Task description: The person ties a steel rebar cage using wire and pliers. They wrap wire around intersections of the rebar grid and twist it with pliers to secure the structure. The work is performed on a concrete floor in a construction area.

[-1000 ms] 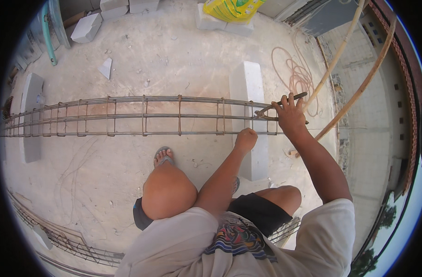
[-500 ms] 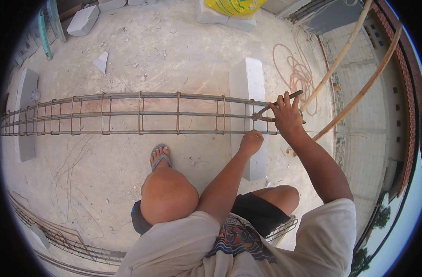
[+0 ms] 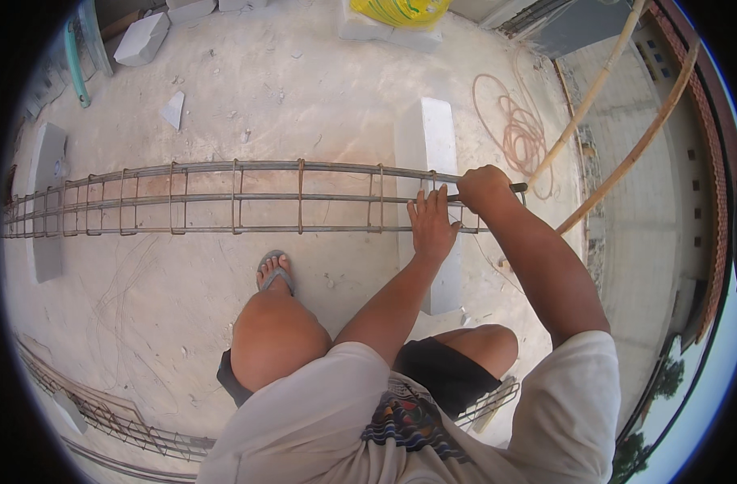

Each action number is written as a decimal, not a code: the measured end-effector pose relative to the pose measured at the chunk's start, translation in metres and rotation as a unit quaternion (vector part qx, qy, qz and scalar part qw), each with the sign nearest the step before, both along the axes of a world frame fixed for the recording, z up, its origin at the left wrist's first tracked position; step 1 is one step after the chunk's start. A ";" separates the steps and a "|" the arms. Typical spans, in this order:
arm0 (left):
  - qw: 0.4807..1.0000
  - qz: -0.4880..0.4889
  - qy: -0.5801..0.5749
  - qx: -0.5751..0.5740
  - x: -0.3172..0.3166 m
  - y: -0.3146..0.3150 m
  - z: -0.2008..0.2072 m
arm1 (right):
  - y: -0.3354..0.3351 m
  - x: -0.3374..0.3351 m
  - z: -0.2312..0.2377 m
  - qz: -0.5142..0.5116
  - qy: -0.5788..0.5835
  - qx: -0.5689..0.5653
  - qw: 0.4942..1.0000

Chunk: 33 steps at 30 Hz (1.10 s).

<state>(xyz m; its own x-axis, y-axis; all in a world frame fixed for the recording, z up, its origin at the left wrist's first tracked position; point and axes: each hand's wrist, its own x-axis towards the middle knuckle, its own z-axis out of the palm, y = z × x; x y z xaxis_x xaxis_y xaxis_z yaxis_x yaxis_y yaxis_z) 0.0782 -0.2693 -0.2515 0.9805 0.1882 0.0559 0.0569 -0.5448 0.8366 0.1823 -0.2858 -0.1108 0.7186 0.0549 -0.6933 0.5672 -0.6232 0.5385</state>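
A long cage of rusty steel rebar (image 3: 268, 198), tied with square wire-like stirrups, lies across in front of me on two pale blocks. At its right end my right hand (image 3: 485, 190) is closed round the handles of a pair of pincers (image 3: 518, 187); a dark handle end sticks out beside the fist. The pincers' jaws are hidden behind my hands. Just left of it, my left hand (image 3: 433, 227) rests on the cage's bars, fingers stretched out and slightly apart. Under this end stands the right-hand block (image 3: 429, 133).
The left-hand block (image 3: 46, 202) carries the far end. Two wooden poles (image 3: 594, 97) slant at the right, near a coiled hose (image 3: 522, 133). A yellow sack (image 3: 401, 10) lies on blocks at the back. More rebar cages (image 3: 135, 423) lie at the lower left.
My right hand has gone from spread fingers on the opened pincers to a fist round their handles. My left hand has risen from the lower bar and opened over the cage.
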 end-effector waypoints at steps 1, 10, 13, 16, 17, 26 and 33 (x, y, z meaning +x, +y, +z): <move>1.000 0.015 -0.003 -0.023 0.003 -0.007 0.002 | -0.011 0.007 -0.001 -0.001 0.013 0.030 0.999; 0.982 -0.030 -0.082 -0.165 0.041 -0.032 0.027 | -0.028 0.032 0.025 -0.345 0.135 0.034 0.928; 0.978 -0.039 -0.093 -0.181 0.046 -0.027 0.024 | -0.010 0.013 0.047 -0.132 0.099 0.056 0.985; 0.983 -0.053 -0.071 -0.161 0.058 -0.015 0.020 | -0.020 -0.030 0.051 0.147 -0.086 0.089 0.981; 0.984 -0.070 -0.054 -0.155 0.059 -0.014 0.023 | -0.028 -0.041 0.051 0.209 -0.143 0.072 0.965; 0.975 -0.136 -0.147 -0.098 0.012 -0.028 0.012 | -0.085 -0.117 -0.004 0.143 -0.257 0.069 0.953; 0.973 -0.204 -0.035 -0.104 0.038 -0.012 0.033 | -0.080 -0.085 0.027 0.316 -0.278 0.059 0.905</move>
